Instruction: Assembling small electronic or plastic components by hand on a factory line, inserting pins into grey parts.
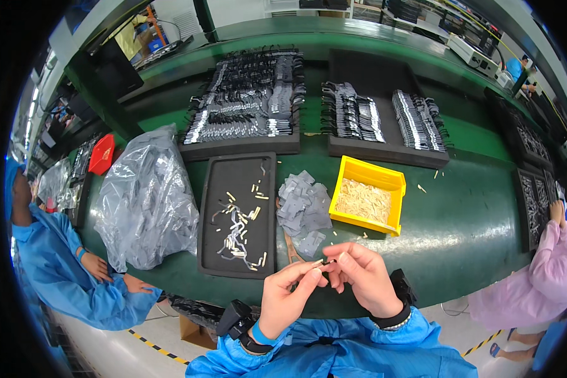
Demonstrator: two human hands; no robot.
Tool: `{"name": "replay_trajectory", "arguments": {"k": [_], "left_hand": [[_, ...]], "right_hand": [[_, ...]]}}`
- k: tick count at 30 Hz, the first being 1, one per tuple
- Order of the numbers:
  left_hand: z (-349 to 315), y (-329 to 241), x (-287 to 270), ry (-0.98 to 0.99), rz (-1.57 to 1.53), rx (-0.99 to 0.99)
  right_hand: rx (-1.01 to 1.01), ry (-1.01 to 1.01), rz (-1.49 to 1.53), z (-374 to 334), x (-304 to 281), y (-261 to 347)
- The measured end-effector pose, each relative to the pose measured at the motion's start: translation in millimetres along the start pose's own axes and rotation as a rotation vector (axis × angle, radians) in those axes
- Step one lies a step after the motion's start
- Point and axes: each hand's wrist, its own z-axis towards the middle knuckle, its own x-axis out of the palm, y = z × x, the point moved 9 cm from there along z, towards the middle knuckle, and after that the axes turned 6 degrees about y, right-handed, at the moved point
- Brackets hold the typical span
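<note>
Close to the table's near edge, my left hand [290,297] pinches a small dark strip-like part [326,263] with a pale end between thumb and forefinger. My right hand [366,281] has its thumb and fingers closed on the other end of the same part. Its exact kind is too small to make out. Just beyond my hands lie a heap of grey flat pieces [302,205] and a yellow bin [394,179] full of small cream-coloured strips [363,200]. Left of the heap, a black foam tray [208,208] holds loose cream strips and thin bent grey parts [235,239].
A large clear plastic bag [148,195] of grey pieces stands on the green table [453,208] at left. Two black foam trays [384,148] with rows of grey parts [242,120] are at the back. A co-worker's hands [97,266] rest at left; another person in pink [548,258] works at right.
</note>
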Motion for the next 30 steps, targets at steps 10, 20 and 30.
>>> {"name": "replay_trajectory", "arguments": {"k": [10, 20, 30], "left_hand": [[4, 6, 9, 0.022, -0.022, 0.005], [6, 5, 3, -0.079, -0.046, -0.028], [6, -7, 6, -0.108, -0.022, 0.104]], "right_hand": [[-0.233, -0.083, -0.199, -9, -9, 13], [-0.527, -0.346, -0.365, -25, -28, 43], [-0.732, -0.191, -1.014, -32, 23, 65]]}}
